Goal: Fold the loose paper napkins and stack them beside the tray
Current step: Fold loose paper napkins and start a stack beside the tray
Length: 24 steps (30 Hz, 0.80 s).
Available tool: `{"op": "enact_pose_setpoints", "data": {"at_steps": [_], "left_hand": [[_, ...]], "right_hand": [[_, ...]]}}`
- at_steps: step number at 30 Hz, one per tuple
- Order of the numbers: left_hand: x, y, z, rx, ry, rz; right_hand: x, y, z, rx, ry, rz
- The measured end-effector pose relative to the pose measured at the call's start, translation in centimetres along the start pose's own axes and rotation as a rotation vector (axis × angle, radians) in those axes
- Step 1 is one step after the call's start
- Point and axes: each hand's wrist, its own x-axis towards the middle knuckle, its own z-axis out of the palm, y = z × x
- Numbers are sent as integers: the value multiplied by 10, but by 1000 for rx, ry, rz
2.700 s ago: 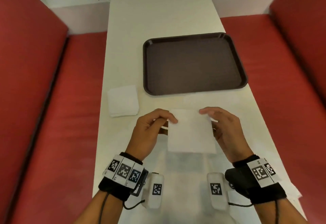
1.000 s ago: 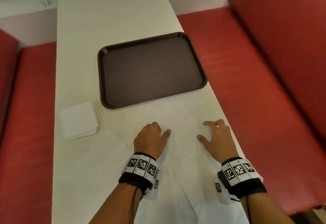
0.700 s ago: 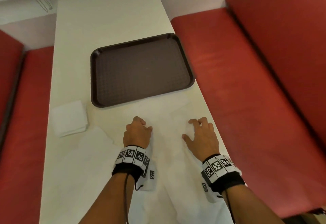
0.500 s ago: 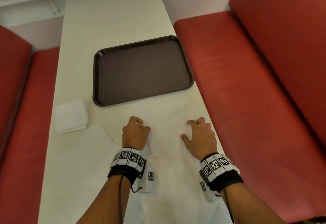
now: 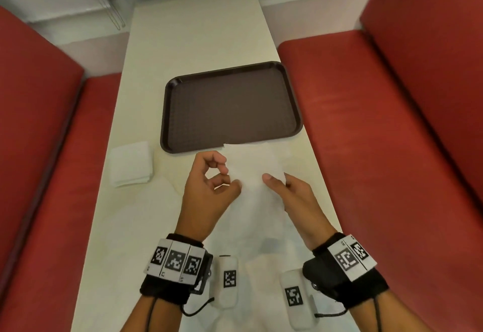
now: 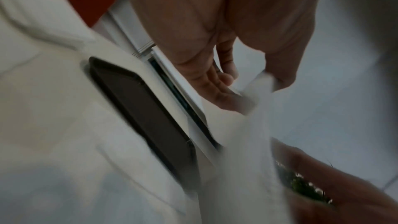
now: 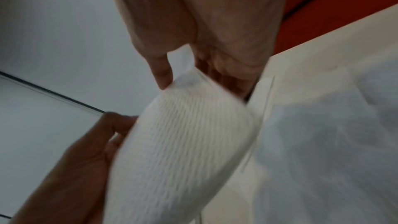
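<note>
Both hands mid-frame, left hand [image 5: 209, 188] and right hand [image 5: 292, 196] fingers pinching a raised napkin [image 5: 253, 172], folded stack [image 5: 130, 164] left of tray [image 5: 230, 107]

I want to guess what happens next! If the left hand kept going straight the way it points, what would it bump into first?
Probably the brown tray. The left hand points up the table while pinching a napkin, and the tray's near rim lies just ahead, though the hand may be too high to touch it.
</note>
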Motion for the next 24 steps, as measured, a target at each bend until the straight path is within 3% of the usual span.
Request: {"op": "enact_pose_setpoints", "data": {"at_steps": [3, 6, 8, 10, 11, 13, 18, 24], "left_hand": [[-7, 1, -8, -4, 24, 21], [-13, 1, -11, -5, 67, -4], [-17, -1, -9, -81, 95, -166], [-20, -3, -8, -233, -22, -400], [-22, -4, -8, -244, -113, -450], [-23, -5, -9, -219, -212, -424], [-16, -4, -22, -202, -178, -249], [-9, -10, -55, -177, -255, -105]], "right_hand": [[-10, -8, -4, 101, 14, -122], [-13, -9, -6, 54, 29, -196], [-14, -7, -7, 34, 51, -214], [-16, -6, -7, 41, 62, -221], [-17, -5, -7, 37, 62, -221], [-19, -6, -7, 2, 55, -217], [-22, -12, -10, -73, 25, -217], [-24, -20, 8, -87, -22, -309]]}}
